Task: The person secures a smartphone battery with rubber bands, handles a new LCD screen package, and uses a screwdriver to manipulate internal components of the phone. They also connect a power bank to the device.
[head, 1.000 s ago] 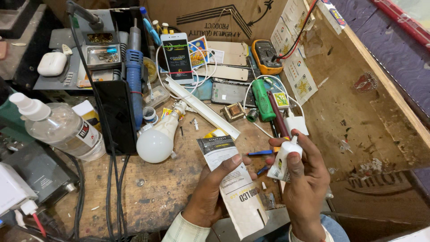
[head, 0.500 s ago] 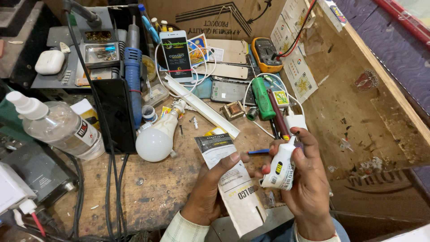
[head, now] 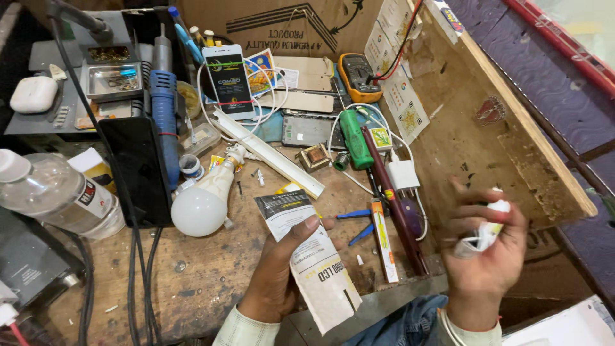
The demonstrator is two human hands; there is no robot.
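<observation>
My left hand [head: 278, 269] holds a long flat paper packet [head: 307, 256], white with a black top, over the front of the wooden workbench [head: 211, 282]. My right hand [head: 483, 256] is off to the right, blurred, closed around a small white crumpled object [head: 485, 234] with a thin white loop hanging from it. A white light bulb [head: 202, 204] lies just left of the packet. A narrow orange and white box [head: 382, 240] and blue-handled tweezers [head: 354, 214] lie between my hands.
A clear plastic bottle [head: 57, 195] lies at far left, beside black cables [head: 138, 269]. Further back are a phone with a lit screen [head: 229, 80], a blue tool [head: 165, 109], a green screwdriver [head: 354, 141], a yellow multimeter [head: 359, 74] and a white charger [head: 402, 174]. A wooden board [head: 506, 128] leans at right.
My right hand has swung right and away from the packet, carrying the small white object off toward the wooden board. My left hand still holds the packet in the same place.
</observation>
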